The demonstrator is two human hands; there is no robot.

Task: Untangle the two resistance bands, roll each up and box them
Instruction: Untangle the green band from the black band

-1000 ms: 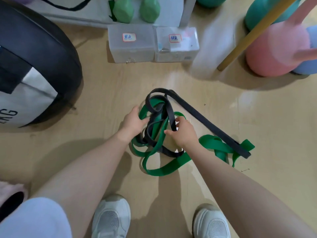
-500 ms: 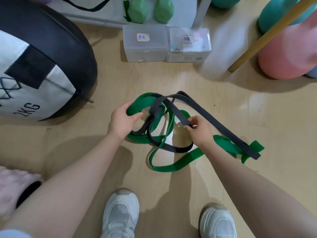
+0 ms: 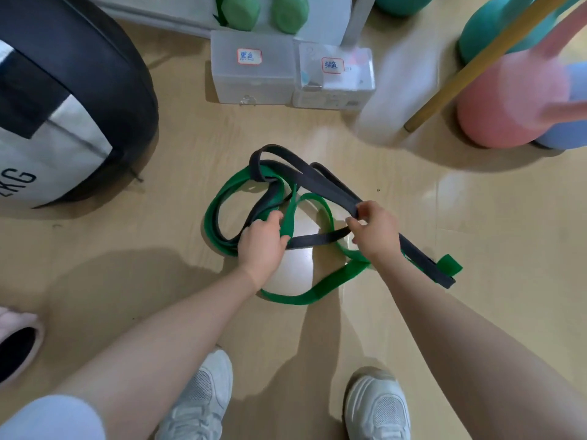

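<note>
**Black band runs far-left to near-right, through your right hand**

On the floor [image 3: 444, 217] before you, the black band [image 3: 317, 182] and the green band [image 3: 222, 198] lie crossed. Your right hand [image 3: 374, 231] pinches the black band, whose long axis goes from the far-left knot to the near-right end. Your left hand [image 3: 262, 241] grips the crossing just left of it, fingers curled. I judge you must draw the black band right.
</note>
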